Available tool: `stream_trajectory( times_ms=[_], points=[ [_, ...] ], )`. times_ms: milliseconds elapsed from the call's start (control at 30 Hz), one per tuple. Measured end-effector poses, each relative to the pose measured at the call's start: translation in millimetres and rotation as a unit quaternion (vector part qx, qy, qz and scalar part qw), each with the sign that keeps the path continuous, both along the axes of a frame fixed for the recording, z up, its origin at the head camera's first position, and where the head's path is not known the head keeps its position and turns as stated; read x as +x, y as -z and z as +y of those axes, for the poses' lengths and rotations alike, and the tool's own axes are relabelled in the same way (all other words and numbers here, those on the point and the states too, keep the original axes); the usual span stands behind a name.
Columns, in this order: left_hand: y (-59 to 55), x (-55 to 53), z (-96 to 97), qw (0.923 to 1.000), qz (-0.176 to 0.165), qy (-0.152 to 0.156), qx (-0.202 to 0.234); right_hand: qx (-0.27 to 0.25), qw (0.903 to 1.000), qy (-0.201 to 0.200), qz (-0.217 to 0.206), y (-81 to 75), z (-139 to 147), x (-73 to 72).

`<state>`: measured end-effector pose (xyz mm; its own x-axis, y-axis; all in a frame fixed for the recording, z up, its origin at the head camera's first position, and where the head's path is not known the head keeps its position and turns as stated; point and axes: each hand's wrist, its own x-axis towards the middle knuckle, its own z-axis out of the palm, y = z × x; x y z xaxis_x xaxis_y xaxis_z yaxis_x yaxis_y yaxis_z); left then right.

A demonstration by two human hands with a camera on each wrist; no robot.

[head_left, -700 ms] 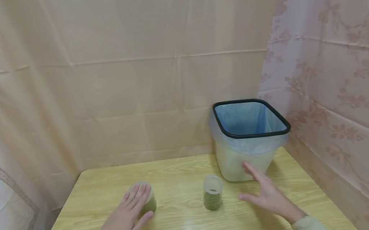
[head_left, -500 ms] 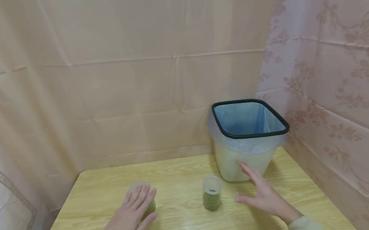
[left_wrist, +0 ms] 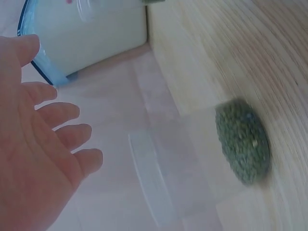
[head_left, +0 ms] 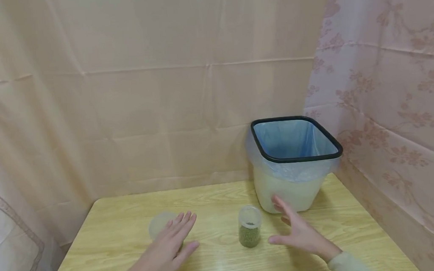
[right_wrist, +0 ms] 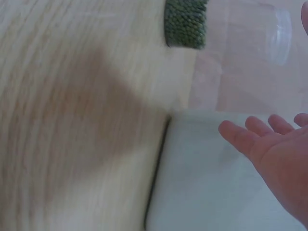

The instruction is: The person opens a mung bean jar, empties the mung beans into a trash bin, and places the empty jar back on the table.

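A clear lidded jar (head_left: 250,234) with small green beans, perhaps mung beans, at its bottom stands upright mid-table. To its left is a second jar (head_left: 160,223), mostly covered by my left hand in the head view; its green beans (left_wrist: 243,142) show in the left wrist view. My left hand (head_left: 166,250) hovers over and beside that left jar, fingers extended and holding nothing. Right of the middle jar, my right hand (head_left: 303,236) is held with spread thumb and fingers, apart from the jar. The middle jar's beans (right_wrist: 185,24) appear at the top of the right wrist view.
A cream bin (head_left: 282,190) with a black rim and blue liner stands at the table's back right, behind my right hand. The wood-grain table (head_left: 207,204) meets a beige curtain (head_left: 161,114) behind and a floral cloth (head_left: 401,138) on the right.
My left hand has shifted right, off the left jar's lid, exposing more of it. My right hand has moved left, closer to the middle jar. Both jars stay in place.
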<state>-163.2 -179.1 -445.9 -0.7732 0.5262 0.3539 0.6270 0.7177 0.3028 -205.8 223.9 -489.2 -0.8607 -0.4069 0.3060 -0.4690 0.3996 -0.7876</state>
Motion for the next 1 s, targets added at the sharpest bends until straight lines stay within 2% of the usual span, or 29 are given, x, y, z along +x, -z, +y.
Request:
stream_trajectory(
  times_ms=[133,300,467,600,700,800,900,1000],
  points=[
    [3.0,-1.2,7.7,0.9996,-0.015,0.017,0.018,-0.012,0.9988,-0.02,-0.043,7.0,-10,-2.6],
    [9.3,-3.0,17.7,0.9977,-0.049,0.026,0.037,0.002,0.9954,-0.047,-0.084,13.6,-26,-8.5],
    [11.8,-9.2,28.7,0.9928,-0.103,0.033,0.052,0.009,0.9936,-0.057,-0.097,16.2,-37,-8.8],
    [12.2,-12.6,34.2,0.9899,-0.128,0.032,0.053,0.015,0.9933,-0.054,-0.101,17.3,-41,-8.0],
    [12.5,-15.1,36.7,0.9896,-0.13,0.031,0.053,0.027,0.9927,-0.058,-0.103,17.1,-42,-9.5],
    [13.6,-19.1,38.8,0.9916,-0.115,0.027,0.053,0.028,0.9926,-0.063,-0.099,16.6,-44,-13.1],
    [16.1,-22.6,40.2,0.993,-0.102,0.026,0.052,0.013,0.9925,-0.075,-0.096,18.0,-46,-16.7],
    [20.3,-22.9,41.0,0.992,-0.111,0.032,0.051,0.0,0.9903,-0.096,-0.101,22.3,-47,-17.4]
  ],
)
